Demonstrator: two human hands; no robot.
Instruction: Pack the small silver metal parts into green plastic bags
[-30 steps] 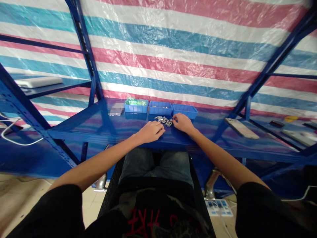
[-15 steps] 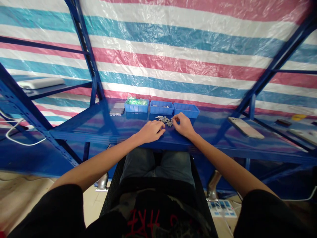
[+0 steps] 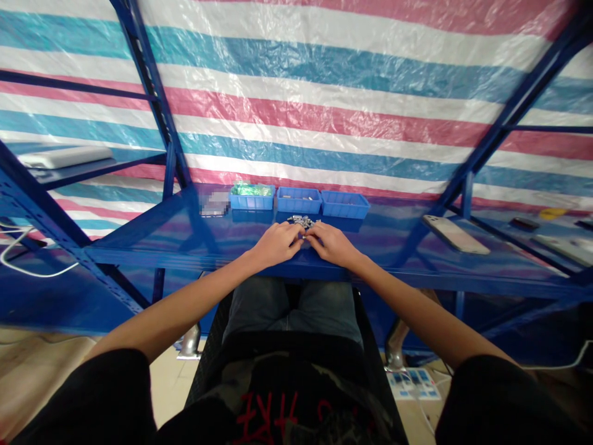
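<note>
A small pile of silvery metal parts [image 3: 301,220] lies on the blue shelf top [image 3: 222,238], partly hidden by my fingers. At its near left side is my left hand [image 3: 279,243], fingers curled and thumb against the fingertips. My right hand [image 3: 330,243] meets it from the right, with thumb and fingers pinched together. Between the two sets of fingertips a tiny light-coloured piece shows, too small to name. Which hand grips it more firmly is hard to see.
Behind the pile stand three blue bins: one with green bags [image 3: 252,199], a middle bin [image 3: 299,201] with a few small pieces, and a right bin [image 3: 345,205]. A phone [image 3: 456,234] lies to the right. Blue uprights [image 3: 152,86] frame both sides.
My right hand has moved left, away from the right edge of the pile, and its fingertips now meet those of my left hand. The view has shifted slightly.
</note>
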